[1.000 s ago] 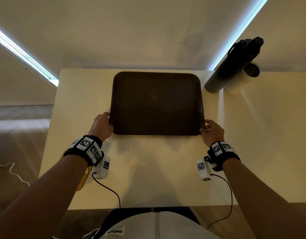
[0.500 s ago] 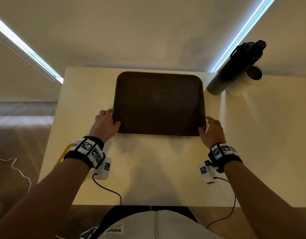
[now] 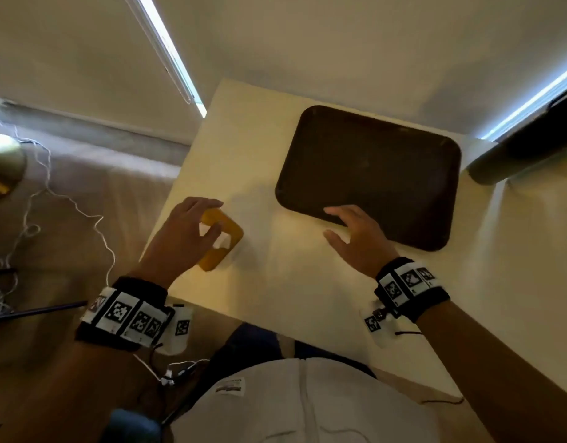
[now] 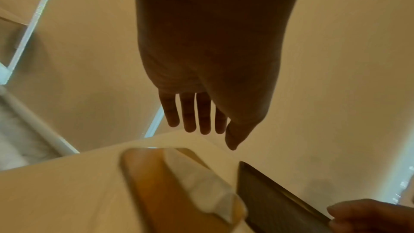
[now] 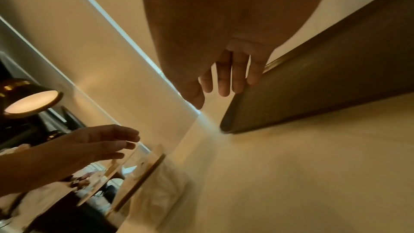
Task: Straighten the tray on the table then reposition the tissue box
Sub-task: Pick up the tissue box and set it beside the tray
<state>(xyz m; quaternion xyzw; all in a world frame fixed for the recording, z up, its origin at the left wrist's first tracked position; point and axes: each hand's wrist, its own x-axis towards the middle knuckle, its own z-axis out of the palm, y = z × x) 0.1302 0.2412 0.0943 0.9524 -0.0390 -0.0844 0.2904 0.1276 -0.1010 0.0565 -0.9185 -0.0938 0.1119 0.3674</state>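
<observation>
The dark brown tray (image 3: 371,174) lies flat on the pale table (image 3: 307,282), towards its far side. A yellow tissue box (image 3: 228,247) with white tissue showing stands near the table's left edge, left of the tray. My left hand (image 3: 212,217) hovers over the box with fingers spread and straight, holding nothing. In the left wrist view the fingers (image 4: 190,118) stay clear above the box (image 4: 170,189). My right hand (image 3: 331,222) is open over the tray's near left edge; the right wrist view shows its fingers (image 5: 226,81) beside the rim (image 5: 325,86). Contact there is unclear.
A grey cylinder with a dark object on it (image 3: 512,155) lies at the table's right, past the tray. Left of the table, a brass lamp (image 3: 4,167) and loose white cables (image 3: 52,199) are over the floor. The tissue box sits close to the table's left edge.
Both hands have let go of the tray's near corners. My left hand moved left to above the tissue box, my right hand slid left along the tray's near edge. The head view turned left.
</observation>
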